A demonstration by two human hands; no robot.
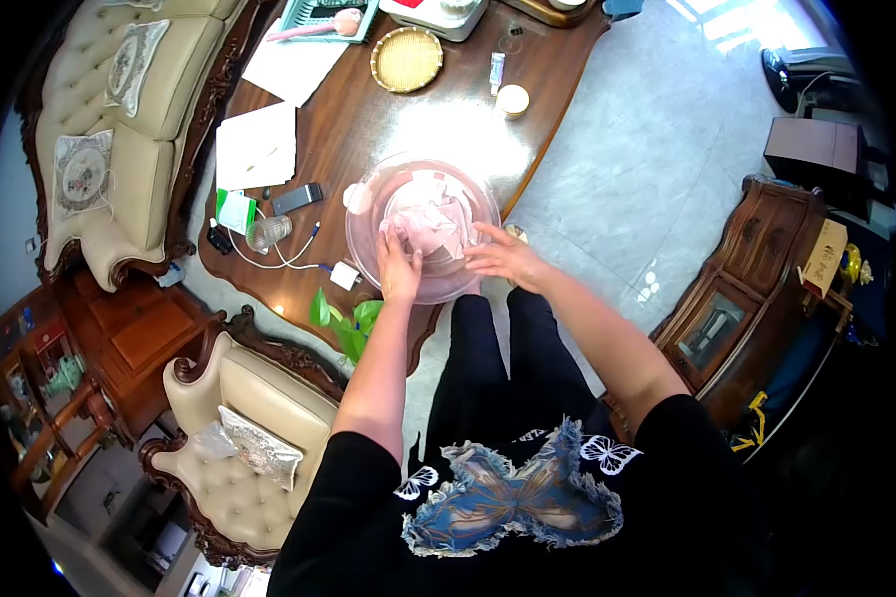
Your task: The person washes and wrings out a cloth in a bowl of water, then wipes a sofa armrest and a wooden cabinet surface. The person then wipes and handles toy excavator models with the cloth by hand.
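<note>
Pink cloth (433, 214) lies crumpled in a clear round basin (368, 254) near the edge of the wooden table. My left hand (399, 267) rests at the cloth's lower left side, its fingers apart and pointing into the basin. On the right, my right hand (508, 259) reaches over the basin's rim with fingers spread beside the cloth. Neither hand is closed round anything. The lower part of the basin is partly hidden by my hands.
Beyond the basin, the wooden table (338, 129) holds a woven tray (406, 60), a small round jar (512, 100), a tube (496, 74) and papers (256, 147). At left are a glass (269, 234), a cable and a white adapter (344, 276). Green leaves (348, 328) stand beside my left forearm.
</note>
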